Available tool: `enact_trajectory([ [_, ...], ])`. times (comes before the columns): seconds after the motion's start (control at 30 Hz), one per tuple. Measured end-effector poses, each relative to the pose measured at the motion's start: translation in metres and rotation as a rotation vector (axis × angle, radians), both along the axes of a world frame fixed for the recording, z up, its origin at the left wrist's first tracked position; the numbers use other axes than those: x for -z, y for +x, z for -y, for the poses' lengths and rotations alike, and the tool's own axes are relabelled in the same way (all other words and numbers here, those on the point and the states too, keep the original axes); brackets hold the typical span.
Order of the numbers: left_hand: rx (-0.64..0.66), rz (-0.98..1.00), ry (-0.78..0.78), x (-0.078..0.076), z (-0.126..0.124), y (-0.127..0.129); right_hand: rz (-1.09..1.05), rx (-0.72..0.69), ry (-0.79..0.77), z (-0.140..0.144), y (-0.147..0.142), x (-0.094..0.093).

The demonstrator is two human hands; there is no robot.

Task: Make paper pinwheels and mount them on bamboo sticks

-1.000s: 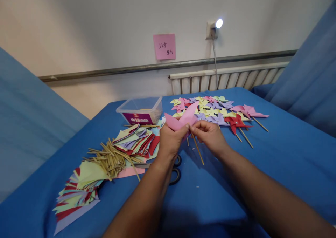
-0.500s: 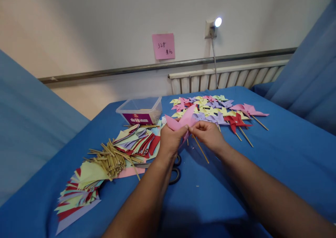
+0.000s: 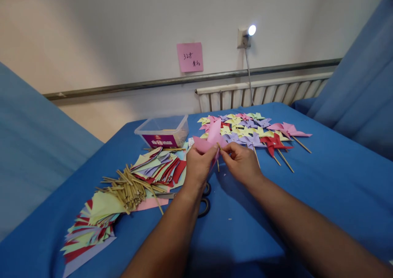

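My left hand (image 3: 199,165) is closed, pinching a pink paper pinwheel (image 3: 214,134) by its middle above the table. Its blades stand up and are folded. Right beside it, my right hand (image 3: 241,161) is closed too, thumb and fingertips gripping a thin tan stick (image 3: 219,145) whose short end shows against the pinwheel's centre. My fingers hide the rest of that stick and the join. Below my left wrist lie scissors (image 3: 204,206) with black handles, partly covered by my forearm.
Finished pinwheels (image 3: 251,141) in several colours lie at the back right. On the left are a pile of tan sticks (image 3: 130,190), fanned coloured paper (image 3: 162,165), more cut paper (image 3: 89,229) and a clear plastic box (image 3: 181,134). Blue cloth (image 3: 331,188) covers the table.
The stick that slanted down to the right from between my hands has swung, and now only its short end shows. My right fingers have shifted and curled closer around it.
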State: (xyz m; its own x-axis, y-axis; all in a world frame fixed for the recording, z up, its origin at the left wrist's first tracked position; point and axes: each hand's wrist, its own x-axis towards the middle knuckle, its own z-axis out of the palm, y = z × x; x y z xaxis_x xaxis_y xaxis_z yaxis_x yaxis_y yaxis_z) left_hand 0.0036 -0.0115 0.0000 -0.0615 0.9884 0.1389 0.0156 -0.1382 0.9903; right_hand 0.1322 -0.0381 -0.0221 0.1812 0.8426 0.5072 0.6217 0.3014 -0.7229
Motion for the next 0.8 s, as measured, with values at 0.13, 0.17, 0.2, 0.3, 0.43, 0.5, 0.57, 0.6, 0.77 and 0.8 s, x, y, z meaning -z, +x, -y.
enact_trajectory([
  [0.13, 0.107, -0.022, 0.067, -0.008, 0.005, -0.001, -0.177, 0.016, 0.009, -0.006, 0.0, 0.005],
  [0.17, 0.142, -0.03, 0.091, -0.011, 0.007, -0.002, -0.239, 0.007, 0.002, -0.008, 0.0, 0.006],
  [0.2, 0.176, -0.04, 0.114, -0.013, 0.008, -0.002, -0.305, -0.01, -0.006, -0.009, 0.001, 0.007],
  [0.3, 0.243, -0.08, 0.178, -0.018, 0.011, -0.003, -0.476, -0.069, -0.026, -0.013, 0.001, 0.01],
  [0.43, 0.256, -0.189, 0.226, -0.015, 0.012, -0.005, -0.615, -0.128, -0.044, -0.016, 0.0, 0.009],
  [0.5, 0.241, -0.24, 0.247, -0.013, 0.012, -0.007, -0.676, -0.154, -0.04, -0.016, -0.001, 0.007],
  [0.57, 0.217, -0.294, 0.281, -0.014, 0.012, -0.009, -0.713, -0.182, -0.033, -0.017, -0.002, 0.007],
  [0.6, 0.21, -0.318, 0.297, -0.014, 0.011, -0.01, -0.719, -0.194, -0.031, -0.017, -0.002, 0.007],
  [0.77, 0.171, -0.21, 0.261, -0.019, 0.012, -0.006, -0.628, -0.14, -0.043, -0.018, 0.0, 0.01],
  [0.8, 0.146, -0.143, 0.23, -0.019, 0.012, -0.004, -0.621, -0.138, -0.05, -0.018, 0.0, 0.011],
])
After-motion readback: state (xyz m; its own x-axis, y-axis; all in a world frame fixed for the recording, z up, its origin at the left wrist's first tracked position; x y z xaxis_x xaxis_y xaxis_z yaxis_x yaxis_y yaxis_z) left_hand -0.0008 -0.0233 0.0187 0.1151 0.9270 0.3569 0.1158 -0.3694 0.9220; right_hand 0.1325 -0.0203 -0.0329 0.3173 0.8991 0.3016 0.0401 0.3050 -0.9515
